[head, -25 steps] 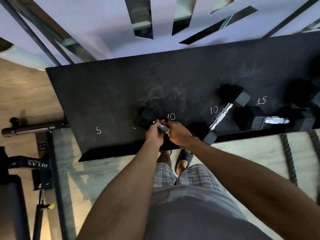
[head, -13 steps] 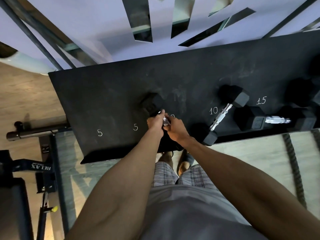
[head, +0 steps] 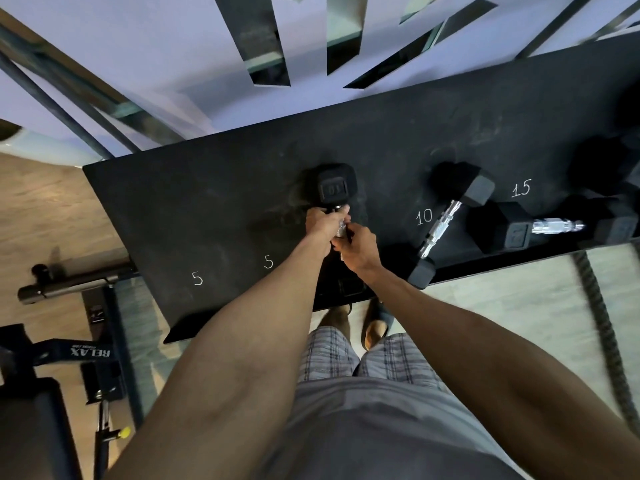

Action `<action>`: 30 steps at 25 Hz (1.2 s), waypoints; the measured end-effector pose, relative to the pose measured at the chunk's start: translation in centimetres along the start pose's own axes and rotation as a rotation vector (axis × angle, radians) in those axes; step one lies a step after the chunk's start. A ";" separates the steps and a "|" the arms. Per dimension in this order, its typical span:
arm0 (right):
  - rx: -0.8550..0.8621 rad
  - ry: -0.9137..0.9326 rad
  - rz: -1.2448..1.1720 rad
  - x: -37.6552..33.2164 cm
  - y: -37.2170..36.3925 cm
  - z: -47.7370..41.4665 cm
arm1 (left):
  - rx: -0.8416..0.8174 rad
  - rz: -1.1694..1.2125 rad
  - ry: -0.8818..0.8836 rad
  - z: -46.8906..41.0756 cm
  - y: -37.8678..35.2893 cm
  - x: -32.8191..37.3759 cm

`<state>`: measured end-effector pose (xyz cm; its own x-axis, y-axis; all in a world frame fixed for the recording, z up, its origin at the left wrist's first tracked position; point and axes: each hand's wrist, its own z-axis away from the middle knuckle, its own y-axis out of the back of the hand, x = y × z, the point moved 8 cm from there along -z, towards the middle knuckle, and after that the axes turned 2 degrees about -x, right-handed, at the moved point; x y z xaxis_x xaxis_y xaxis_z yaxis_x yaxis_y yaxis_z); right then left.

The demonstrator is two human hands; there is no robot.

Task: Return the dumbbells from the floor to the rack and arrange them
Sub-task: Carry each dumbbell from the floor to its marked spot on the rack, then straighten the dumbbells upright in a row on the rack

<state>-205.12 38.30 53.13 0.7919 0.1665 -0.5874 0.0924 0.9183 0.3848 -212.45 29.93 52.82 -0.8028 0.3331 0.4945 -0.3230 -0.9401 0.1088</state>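
Both your left hand [head: 323, 223] and right hand [head: 358, 245] grip the dumbbell [head: 334, 188] on the rack [head: 207, 202]; two others are placed, 5 slots unfilled.

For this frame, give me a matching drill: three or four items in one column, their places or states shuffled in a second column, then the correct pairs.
Items
1. held dumbbell
2. angled dumbbell
3. rope
4. chalk "15"

Places or states
A. on the floor, right of the rack
B. gripped by left hand and right hand
C. written on the rack top
D. lying untouched beside the chalk "10"

Pairs: 1-B, 2-D, 3-A, 4-C
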 end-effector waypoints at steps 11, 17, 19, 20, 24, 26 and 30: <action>-0.057 0.071 0.137 1.2 0.0 1.3 | -0.031 -0.087 0.008 0.5 -0.2 -2.6; -0.052 0.039 0.217 1.6 2.5 1.8 | 0.016 -0.608 -0.028 1.8 0.9 -2.9; 0.024 0.014 0.177 2.3 5.2 2.0 | -0.042 -0.828 0.046 3.5 0.3 -3.6; 0.050 -0.004 0.150 2.9 6.4 2.0 | -0.105 -0.904 0.108 4.3 -0.3 -4.3; 0.179 -0.089 0.184 6.0 12.2 2.5 | -0.285 -0.960 0.089 6.4 -5.0 -4.8; 0.253 -0.141 0.221 7.0 15.5 2.7 | -0.306 -0.945 -0.006 6.7 -8.0 -4.0; 0.260 -0.189 0.183 9.0 19.4 1.7 | -0.267 -0.884 -0.074 6.7 -12.9 -2.5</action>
<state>-195.20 57.03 56.52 0.9047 0.2283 -0.3596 0.0696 0.7535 0.6537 -202.85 40.75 55.96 -0.1788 0.9071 0.3812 -0.9150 -0.2956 0.2744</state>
